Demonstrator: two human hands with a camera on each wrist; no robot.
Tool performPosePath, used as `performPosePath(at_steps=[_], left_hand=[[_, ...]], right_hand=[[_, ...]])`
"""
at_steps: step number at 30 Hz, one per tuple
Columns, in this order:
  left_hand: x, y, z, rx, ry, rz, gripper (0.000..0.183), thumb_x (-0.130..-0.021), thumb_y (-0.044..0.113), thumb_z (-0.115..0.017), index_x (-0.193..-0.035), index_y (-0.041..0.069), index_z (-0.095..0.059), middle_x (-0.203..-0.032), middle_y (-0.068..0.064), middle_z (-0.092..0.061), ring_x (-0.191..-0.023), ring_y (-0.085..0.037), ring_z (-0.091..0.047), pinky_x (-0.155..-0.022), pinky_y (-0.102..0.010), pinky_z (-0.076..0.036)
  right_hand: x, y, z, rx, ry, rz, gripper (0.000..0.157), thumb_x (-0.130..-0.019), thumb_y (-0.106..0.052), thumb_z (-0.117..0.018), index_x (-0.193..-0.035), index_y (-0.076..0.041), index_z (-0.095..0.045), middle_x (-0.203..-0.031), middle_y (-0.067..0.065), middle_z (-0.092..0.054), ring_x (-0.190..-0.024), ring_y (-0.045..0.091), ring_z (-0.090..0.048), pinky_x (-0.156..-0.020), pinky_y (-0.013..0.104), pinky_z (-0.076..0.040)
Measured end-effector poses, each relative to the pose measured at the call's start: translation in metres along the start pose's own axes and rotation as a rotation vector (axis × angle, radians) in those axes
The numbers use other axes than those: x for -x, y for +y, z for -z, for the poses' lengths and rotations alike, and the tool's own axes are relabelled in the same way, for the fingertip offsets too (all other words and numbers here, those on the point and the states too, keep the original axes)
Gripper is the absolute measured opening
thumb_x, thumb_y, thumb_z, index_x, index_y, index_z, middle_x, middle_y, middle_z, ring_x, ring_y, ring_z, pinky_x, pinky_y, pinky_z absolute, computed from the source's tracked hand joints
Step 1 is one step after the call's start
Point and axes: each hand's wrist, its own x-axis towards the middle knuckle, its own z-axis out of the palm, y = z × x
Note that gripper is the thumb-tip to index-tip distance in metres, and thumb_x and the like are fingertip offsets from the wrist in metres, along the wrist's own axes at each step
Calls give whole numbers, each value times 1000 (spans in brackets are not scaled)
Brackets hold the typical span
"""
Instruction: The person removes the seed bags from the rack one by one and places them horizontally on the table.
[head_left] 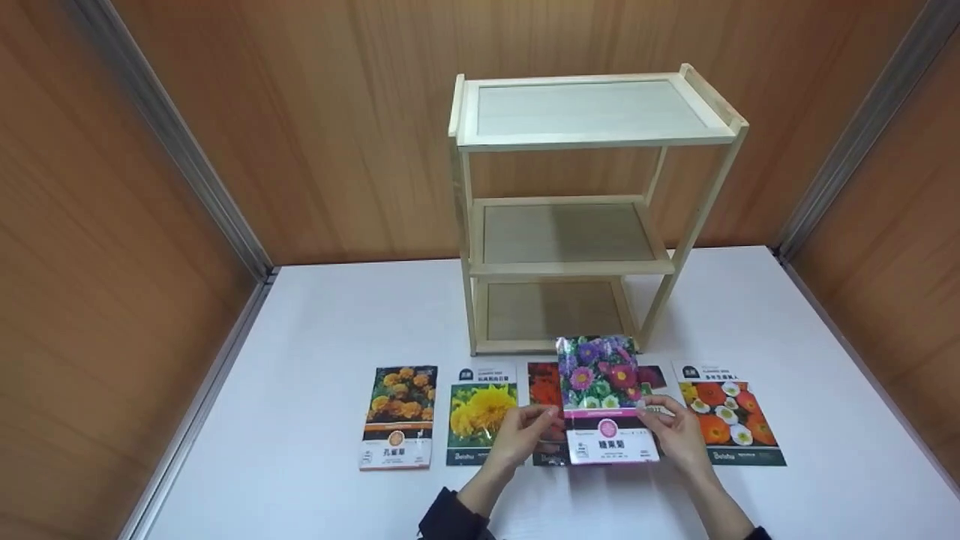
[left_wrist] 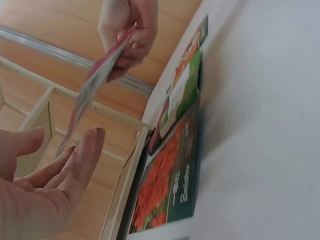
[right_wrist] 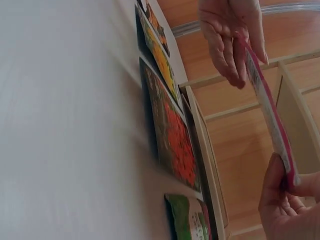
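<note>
A flower seed packet, purple and pink blooms above a white label, is held up off the table before the shelf. My right hand pinches its right edge between thumb and fingers; the right wrist view shows this grip by the thumb. At the packet's other edge is my left hand, its thumb apart from its fingers. Whether those fingers touch the packet I cannot tell. Behind the held packet lies a red-flower packet, partly covered, and a mostly hidden green one.
An orange-flower packet and a yellow-flower packet lie to the left, an orange-and-white-flower packet to the right. Behind the row stands a three-tier wooden shelf. Wood-grain walls enclose the white table.
</note>
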Motion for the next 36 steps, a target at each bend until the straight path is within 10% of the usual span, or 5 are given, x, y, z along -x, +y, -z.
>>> performPosePath(at_steps=[14,22,36], left_hand=[[3,-24,39,-511,207,-175,54,-96,36,-31,-130,-6,-36,-130,-24,-39,-118,-36,-37,-96,-48,-31],[8,-26,71,-801,252,-212,61,-93,42,-36,-136,-1,-28,-141,-22,-21,-128,-38,-17,-100,-55,-18],[11,-25,108,-1144,335,-272,72,-86,49,-47,-139,4,-26,-145,-16,-15,-131,-36,-7,-97,-62,-13]], right_hand=[[-77,115,89,89,354,-97,49,-78,-43,-63,-118,-15,-57,-119,10,-55,-90,8,-54,-66,13,-42],[-64,97,146,-46,416,-143,29,-75,-37,-68,-102,-27,-67,-68,-17,-59,-65,2,-50,-45,19,-40],[-65,83,208,14,507,-303,19,-78,-40,-63,-96,-36,-67,-67,-15,-51,-72,6,-41,-52,23,-38]])
